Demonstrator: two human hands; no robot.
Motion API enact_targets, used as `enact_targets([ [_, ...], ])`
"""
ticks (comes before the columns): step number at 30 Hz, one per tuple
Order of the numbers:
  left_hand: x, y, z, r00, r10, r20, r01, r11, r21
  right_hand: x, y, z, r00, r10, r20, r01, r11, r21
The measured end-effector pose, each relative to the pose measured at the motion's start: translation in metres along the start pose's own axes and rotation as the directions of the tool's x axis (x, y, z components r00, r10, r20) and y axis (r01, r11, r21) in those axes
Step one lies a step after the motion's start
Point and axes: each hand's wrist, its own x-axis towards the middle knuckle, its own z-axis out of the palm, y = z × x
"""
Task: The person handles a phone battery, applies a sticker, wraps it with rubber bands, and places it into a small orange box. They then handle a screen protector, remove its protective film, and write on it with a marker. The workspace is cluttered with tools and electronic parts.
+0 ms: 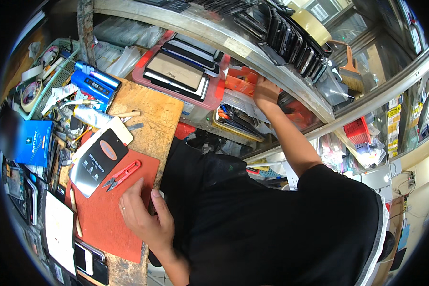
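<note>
My left hand (148, 214) rests at the near edge of a reddish-brown mat (112, 229), palm down, thumb and fingers apart, holding nothing. Just beyond its fingertips lie red-handled thread snips (123, 175). A black and silver flat packet (99, 162) is beside the snips, overlapping a cream-coloured flat piece (120, 127). My right arm stretches to a low shelf under a metal-framed counter. There my right hand (267, 93) reaches among orange-red boxes (242, 80); its fingers are mostly hidden, so what they touch does not show.
The wooden bench (148, 102) carries a blue box (33, 142), a blue tool (95, 83), a green basket (57, 71) and phones (84, 260). A pink container (140, 71) bears stacked flat devices (176, 69). Many phones (291, 38) stand on the counter, beside a brush (352, 78).
</note>
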Motion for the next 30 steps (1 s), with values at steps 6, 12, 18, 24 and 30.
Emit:
enact_targets([
  [6,0.001,-0.001,0.002,0.999,0.033,0.007,-0.033,0.999,0.033,-0.023,-0.025,-0.051,0.610,-0.402,0.683,0.189,0.911,0.368],
  [12,0.002,0.001,-0.002,0.998,0.055,0.024,-0.056,0.998,0.043,-0.025,-0.042,-0.033,0.868,-0.269,0.417,0.227,0.963,0.147],
  [18,0.003,0.003,-0.002,0.999,0.019,0.032,-0.020,0.999,0.039,0.027,0.000,-0.036,0.938,0.030,0.346,-0.093,0.981,0.170],
  [24,0.004,0.004,0.000,1.000,-0.013,0.012,0.013,1.000,0.019,0.028,0.010,-0.084,0.844,-0.025,0.536,-0.241,0.875,0.420],
  [30,0.001,0.008,-0.005,0.980,-0.191,-0.053,0.180,0.969,-0.168,0.010,-0.009,-0.119,0.857,-0.314,0.409,-0.300,0.341,0.891],
])
